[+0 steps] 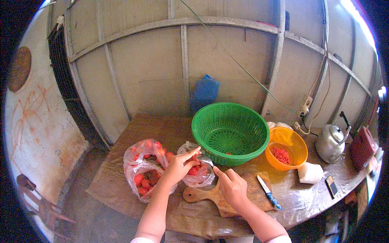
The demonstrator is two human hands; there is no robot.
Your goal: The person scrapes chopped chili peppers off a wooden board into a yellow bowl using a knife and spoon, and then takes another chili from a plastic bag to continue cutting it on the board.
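Observation:
My right hand (231,184) grips a knife whose metal blade (206,159) points left over a small clear plastic bag (199,179) of red pieces. My left hand (179,164), fingers spread, is at that bag beside the blade; whether it touches the blade I cannot tell. A wooden cutting board (225,208) with a handle lies under my right hand. On its right part rests a second knife (269,193) with a blue patterned handle. Left of my left hand stand plastic bags (130,176) of red tomatoes (146,183).
Behind the hands is a green plastic basket (232,121). An orange bowl (301,152) holds chopped red pieces (281,155). Farther right are a white bag (310,173), a phone (332,186) and a metal kettle (329,145). A blue plastic bag (205,91) hangs at the wall.

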